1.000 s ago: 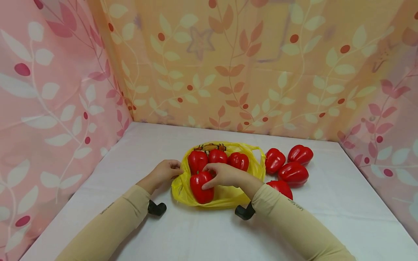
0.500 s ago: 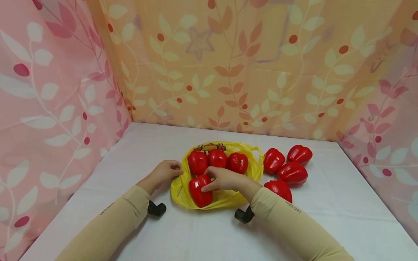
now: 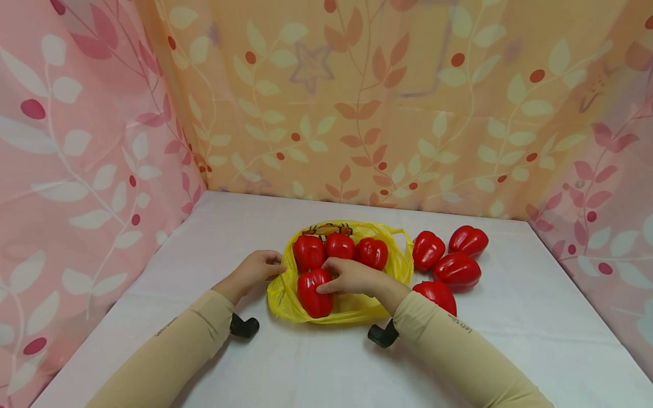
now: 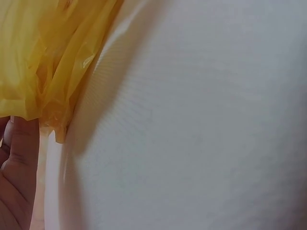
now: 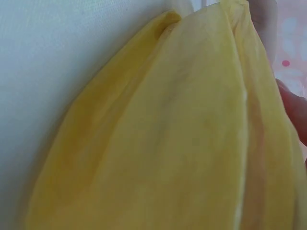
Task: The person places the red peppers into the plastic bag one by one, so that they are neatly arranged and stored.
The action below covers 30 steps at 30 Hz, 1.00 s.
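A yellow plastic bag (image 3: 282, 299) lies spread with its mouth up on the white table. At its left edge my left hand (image 3: 253, 269) pinches the rim between thumb and fingers; the left wrist view shows the gathered plastic (image 4: 72, 62) at the fingertips. My right hand (image 3: 353, 279) reaches in from the right and grips a shiny red bell pepper (image 3: 311, 298) at the front of the bag, thumb on its near side. Three more red bell peppers (image 3: 308, 253) sit in a row behind it. In the right wrist view the bag's side (image 5: 163, 124) hides most of the hand.
Several red bell peppers (image 3: 457, 272) lie on the table right of the bag, one partly behind the right sleeve (image 3: 449, 334). Dark wrist cameras (image 3: 245, 327) sit under both forearms. Patterned cloth walls (image 3: 357, 113) stand at the back and both sides.
The pepper in my right hand tilted and dipped toward the bag's front edge half a second ago, and now stands more upright and slightly farther back. My left hand stays at the rim.
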Tool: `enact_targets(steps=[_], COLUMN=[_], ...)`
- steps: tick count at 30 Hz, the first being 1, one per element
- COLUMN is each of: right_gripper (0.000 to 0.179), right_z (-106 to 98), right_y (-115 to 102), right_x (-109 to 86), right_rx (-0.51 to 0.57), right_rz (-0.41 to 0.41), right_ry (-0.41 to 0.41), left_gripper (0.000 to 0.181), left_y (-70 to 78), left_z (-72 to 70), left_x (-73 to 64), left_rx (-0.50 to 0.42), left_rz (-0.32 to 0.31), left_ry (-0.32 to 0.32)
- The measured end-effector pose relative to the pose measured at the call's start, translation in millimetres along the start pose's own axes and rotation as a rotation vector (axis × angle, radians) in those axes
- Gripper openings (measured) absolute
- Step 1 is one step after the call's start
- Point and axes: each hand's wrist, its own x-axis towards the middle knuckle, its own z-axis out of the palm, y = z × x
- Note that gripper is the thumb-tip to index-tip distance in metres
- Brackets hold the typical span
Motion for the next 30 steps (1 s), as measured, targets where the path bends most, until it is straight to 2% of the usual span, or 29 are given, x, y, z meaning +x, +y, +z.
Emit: enact_targets(steps=[5,14,21,25,30], right_gripper=[0.04,0.043,0.055,0.051,0.049], right_z=[-0.3,-10.8,-26.0,-37.6,-54.0], right_y=[-0.6,-5.8,-10.1,-14.4,-14.9], right_x=[-0.5,-4.4,-10.6,-19.3,-29.0], right_rx=[0.012,-0.06,-0.094,-0.139,-0.13], right_rz=[0.005,-0.002,-0.032,-0.049,-0.057], right_ry=[0.012,0.023,0.05,0.084,0.103], left_gripper=[0.013,0.013,0.014,0.014,0.014], left_y=[-0.7,0.9,3.0,4.1,3.4], left_z=[0.2,0.1,0.8,1.1,0.9], left_x=[0.7,0.0,-1.3,-1.8,-1.4], left_rx=[0.006,-0.003,-0.012,-0.013,-0.007], left_rz=[0.015,0.007,0.009,0.019,0.025], left_ry=[-0.002,-0.004,-0.004,-0.008,-0.01])
